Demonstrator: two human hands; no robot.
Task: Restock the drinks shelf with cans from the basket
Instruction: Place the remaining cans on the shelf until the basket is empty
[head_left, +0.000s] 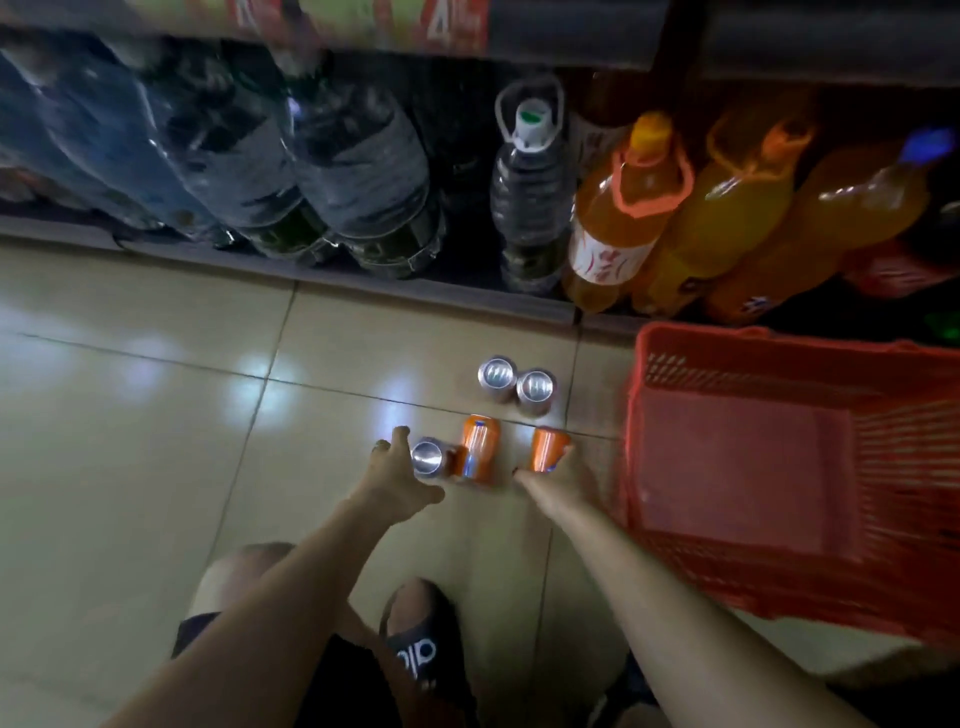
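Head view: "4" on shelf tag

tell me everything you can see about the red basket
The red basket is a plastic shopping basket with slotted, lattice-like walls and a solid flat bottom. It sits on the tiled floor at the right, just in front of the lowest shelf with the orange drink bottles, and runs out of the frame at the right edge. Nothing shows inside it. No handle is visible. The right hand, gripping an orange can, is close beside its left wall; whether they touch cannot be told.
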